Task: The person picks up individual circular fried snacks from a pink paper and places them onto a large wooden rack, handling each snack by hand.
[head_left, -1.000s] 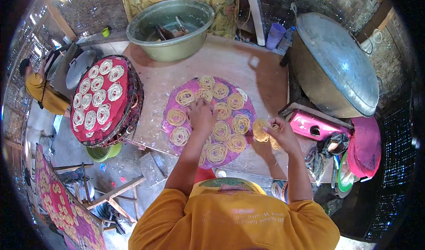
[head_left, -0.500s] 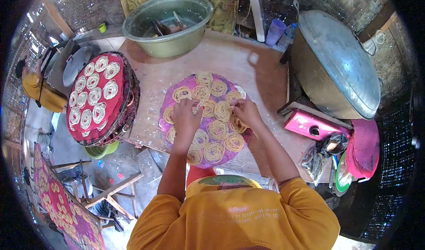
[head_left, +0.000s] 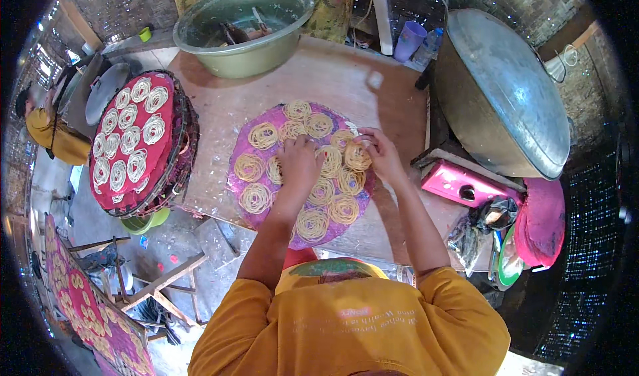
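Observation:
A round pink-purple mat point(head_left: 266, 117) lies on the wooden table before me, bearing several pale yellow coils of thin noodle-like strands point(head_left: 311, 224). My left hand point(head_left: 299, 163) reaches over the mat's middle, touching the coils; its thumb stands apart from the other fingers, whose tips are partly hidden. At the mat's right edge, my right hand point(head_left: 381, 153) pinches the rim of a strand coil point(head_left: 357, 155), which overlaps its neighbours. Near its fingertips, some whiter strands point(head_left: 351, 128) show at the mat's edge.
Left, a red round tray point(head_left: 148, 151) holds whiter coils. A green basin point(head_left: 243, 61) stands at the back. A large lidded metal pot point(head_left: 506, 89) and a pink box point(head_left: 442, 179) flank the right side. Another person point(head_left: 56, 136) is at the far left.
My left hand has moved right and slightly away across the mat. A coil now sits at my right fingertips, where none showed before. The whole view has shifted slightly.

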Demonstrator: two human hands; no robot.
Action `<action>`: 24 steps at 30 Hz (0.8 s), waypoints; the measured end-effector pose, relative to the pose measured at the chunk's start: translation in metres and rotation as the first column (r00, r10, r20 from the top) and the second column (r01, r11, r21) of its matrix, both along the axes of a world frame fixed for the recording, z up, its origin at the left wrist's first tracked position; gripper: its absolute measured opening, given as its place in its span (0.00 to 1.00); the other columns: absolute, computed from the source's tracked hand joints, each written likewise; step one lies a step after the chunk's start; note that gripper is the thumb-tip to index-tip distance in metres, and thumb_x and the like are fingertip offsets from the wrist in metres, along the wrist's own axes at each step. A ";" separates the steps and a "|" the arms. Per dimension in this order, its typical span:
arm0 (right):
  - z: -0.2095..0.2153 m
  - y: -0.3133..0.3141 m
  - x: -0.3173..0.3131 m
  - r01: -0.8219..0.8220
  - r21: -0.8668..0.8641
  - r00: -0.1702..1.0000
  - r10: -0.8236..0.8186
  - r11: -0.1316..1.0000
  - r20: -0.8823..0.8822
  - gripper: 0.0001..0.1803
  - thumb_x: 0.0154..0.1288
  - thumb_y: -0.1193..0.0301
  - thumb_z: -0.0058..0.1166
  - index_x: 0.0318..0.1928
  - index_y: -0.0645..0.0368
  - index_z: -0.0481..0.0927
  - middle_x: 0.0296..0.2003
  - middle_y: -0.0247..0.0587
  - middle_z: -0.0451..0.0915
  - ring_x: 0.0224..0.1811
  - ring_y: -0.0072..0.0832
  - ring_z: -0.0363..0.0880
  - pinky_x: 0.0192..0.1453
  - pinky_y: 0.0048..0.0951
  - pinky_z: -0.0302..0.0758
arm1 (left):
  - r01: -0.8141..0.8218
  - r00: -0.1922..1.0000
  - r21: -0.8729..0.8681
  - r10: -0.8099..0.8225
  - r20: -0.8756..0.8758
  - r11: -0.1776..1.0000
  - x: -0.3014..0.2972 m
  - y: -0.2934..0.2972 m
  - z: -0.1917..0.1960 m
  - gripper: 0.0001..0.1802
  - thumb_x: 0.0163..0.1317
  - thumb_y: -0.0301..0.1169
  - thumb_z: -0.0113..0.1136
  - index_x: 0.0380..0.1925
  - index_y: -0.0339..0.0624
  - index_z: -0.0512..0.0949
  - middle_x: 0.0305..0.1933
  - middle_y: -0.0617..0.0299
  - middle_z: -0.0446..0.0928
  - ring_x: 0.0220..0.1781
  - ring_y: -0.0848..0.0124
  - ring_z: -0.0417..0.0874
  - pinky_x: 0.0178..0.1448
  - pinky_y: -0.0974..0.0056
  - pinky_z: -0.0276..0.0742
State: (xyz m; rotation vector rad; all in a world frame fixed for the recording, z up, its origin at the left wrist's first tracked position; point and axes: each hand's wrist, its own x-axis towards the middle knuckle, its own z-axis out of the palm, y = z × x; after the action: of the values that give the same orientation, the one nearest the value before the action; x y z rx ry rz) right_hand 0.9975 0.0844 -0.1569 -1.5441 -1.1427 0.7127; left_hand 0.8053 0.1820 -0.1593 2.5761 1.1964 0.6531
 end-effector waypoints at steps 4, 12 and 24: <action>0.018 -0.015 -0.014 0.048 -0.177 0.963 0.002 0.983 0.270 0.18 0.64 0.80 0.46 0.55 0.61 0.72 0.53 0.44 0.77 0.53 0.32 0.77 0.55 0.29 0.71 | 0.053 0.999 -0.057 -0.053 0.003 0.997 0.000 0.001 -0.001 0.11 0.55 0.36 0.61 0.36 0.45 0.80 0.42 0.60 0.76 0.48 0.58 0.73 0.50 0.52 0.64; 0.055 -0.014 -0.033 -0.154 0.048 0.962 0.139 0.987 0.236 0.15 0.61 0.76 0.55 0.49 0.65 0.76 0.47 0.47 0.79 0.45 0.30 0.80 0.48 0.28 0.76 | 0.354 0.913 -0.129 -0.313 0.261 0.926 -0.006 -0.015 0.051 0.09 0.59 0.34 0.58 0.37 0.44 0.76 0.37 0.53 0.77 0.43 0.54 0.75 0.51 0.51 0.64; 0.037 0.136 -0.033 -0.024 0.145 0.956 -0.020 0.989 0.294 0.10 0.58 0.71 0.58 0.38 0.65 0.82 0.31 0.49 0.83 0.31 0.33 0.83 0.38 0.31 0.77 | -0.191 0.664 -0.192 0.271 0.697 0.963 -0.168 0.005 0.070 0.12 0.59 0.22 0.58 0.44 0.37 0.75 0.45 0.59 0.77 0.44 0.72 0.76 0.49 0.67 0.71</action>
State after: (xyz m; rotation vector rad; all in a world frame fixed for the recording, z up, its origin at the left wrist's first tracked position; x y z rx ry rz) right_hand 0.9645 0.2200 -0.1200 -1.5563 -1.3858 0.3950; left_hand 0.6375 0.1874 -0.0892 1.7584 1.2070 1.4450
